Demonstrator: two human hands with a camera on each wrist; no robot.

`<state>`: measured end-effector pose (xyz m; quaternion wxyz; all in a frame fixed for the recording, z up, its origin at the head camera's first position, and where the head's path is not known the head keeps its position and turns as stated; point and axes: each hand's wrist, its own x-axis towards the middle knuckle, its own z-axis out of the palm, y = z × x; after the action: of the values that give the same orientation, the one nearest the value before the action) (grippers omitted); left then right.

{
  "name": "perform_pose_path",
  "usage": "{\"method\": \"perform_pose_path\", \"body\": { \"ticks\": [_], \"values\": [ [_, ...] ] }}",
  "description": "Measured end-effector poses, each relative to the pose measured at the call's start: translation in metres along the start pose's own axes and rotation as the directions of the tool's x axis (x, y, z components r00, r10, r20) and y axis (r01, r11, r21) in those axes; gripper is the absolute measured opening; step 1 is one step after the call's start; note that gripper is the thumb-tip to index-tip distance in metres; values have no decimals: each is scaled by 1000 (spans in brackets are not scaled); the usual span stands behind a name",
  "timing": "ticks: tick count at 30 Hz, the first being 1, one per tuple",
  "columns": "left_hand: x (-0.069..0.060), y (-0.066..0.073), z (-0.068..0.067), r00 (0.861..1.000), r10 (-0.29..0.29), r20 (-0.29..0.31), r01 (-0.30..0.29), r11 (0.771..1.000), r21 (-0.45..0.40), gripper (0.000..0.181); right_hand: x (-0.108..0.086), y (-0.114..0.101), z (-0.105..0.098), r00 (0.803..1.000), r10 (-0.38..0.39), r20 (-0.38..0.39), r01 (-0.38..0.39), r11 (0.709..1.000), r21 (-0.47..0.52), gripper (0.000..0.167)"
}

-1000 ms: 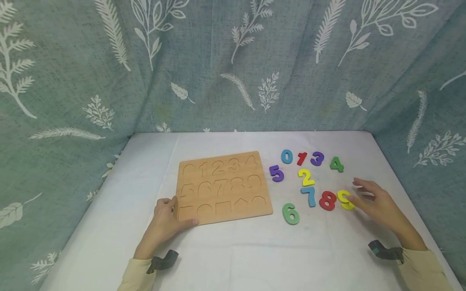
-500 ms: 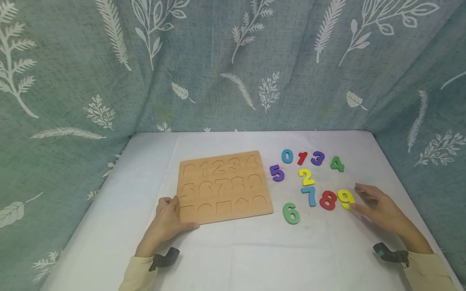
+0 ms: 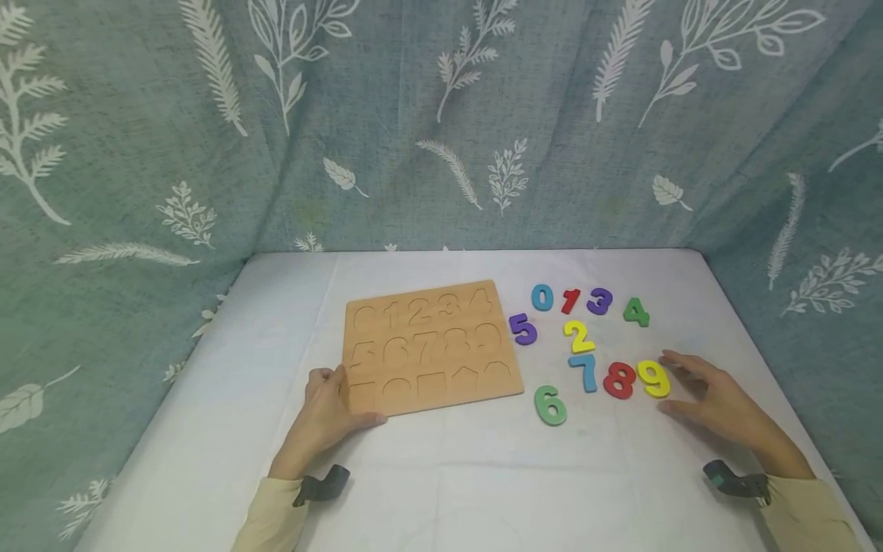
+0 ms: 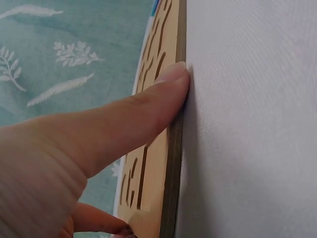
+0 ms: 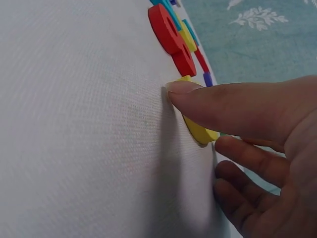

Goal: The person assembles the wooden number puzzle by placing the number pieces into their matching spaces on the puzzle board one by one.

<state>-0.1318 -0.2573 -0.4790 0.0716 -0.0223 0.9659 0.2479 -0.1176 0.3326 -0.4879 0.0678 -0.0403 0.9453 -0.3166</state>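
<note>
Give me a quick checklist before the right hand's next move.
1. Left hand holding the light-brown wooden board by its near-left corner: ok.
2. Board free of placed digits, where visible: ok.
3. Right hand at the yellow numeral 9: ok.
4. Firm pinch on the 9: cannot tell.
5. Straight slide from 9 to board unobstructed: not ok; red numeral 8 and blue numeral 7 lie between.

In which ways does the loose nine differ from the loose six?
The nine is yellow, whereas the six is green. The nine has its closed loop at the top, the six at the bottom. The nine lies right beside the right hand, while the six lies well away from it. Both lie flat on the white surface.
</note>
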Motion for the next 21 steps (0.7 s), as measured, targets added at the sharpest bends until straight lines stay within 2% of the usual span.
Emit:
{"method": "perform_pose_path", "body": {
  "ticks": [10,16,21],
  "values": [
    [1,-5,1,1000,20,-10,-20,999,-39,134,1,-4,3,1000,3,-2,-3,1000,-6,90],
    [1,-7,3,997,67,-27,-68,996,-52,128,3,-6,4,1000,-1,-15,1,1000,-6,85],
    [1,-5,4,997,71,-29,-73,994,-78,124,2,-4,5,999,-23,-43,22,1000,-12,81]
  ]
}}
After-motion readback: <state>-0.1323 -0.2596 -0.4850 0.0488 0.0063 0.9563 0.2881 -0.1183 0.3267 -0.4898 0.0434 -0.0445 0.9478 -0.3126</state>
